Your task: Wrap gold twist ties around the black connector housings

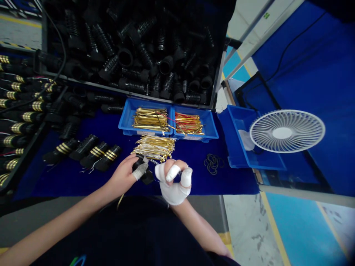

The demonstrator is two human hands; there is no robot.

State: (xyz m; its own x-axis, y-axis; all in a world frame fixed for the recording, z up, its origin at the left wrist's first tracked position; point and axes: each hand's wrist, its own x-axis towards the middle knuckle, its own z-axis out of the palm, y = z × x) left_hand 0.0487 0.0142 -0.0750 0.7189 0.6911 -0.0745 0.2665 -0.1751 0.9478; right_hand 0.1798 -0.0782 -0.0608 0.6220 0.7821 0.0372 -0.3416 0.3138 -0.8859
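My left hand (129,173), its thumb taped, grips a black ribbed cylindrical part (140,160) with a wider end. My right hand (174,181) is just beside it, wrapped in white, with the taped fingers curled in. What those fingers pinch, if anything, is hidden. A thin gold strip (120,201) hangs below my left hand. Just beyond the hands is a pile of gold strips with white wires (155,147). To the left lie several black ribbed parts, some with gold rings, such as a ringed part (95,154).
Two blue bins (126,120) hold gold strips, one lot with red wires. Behind them stands a large crate (133,93) of black ribbed parts. Black rubber rings (213,163) lie right of my hands. A white fan (287,131) stands before a blue bin (235,138). A rack (20,168) of ringed parts is at left.
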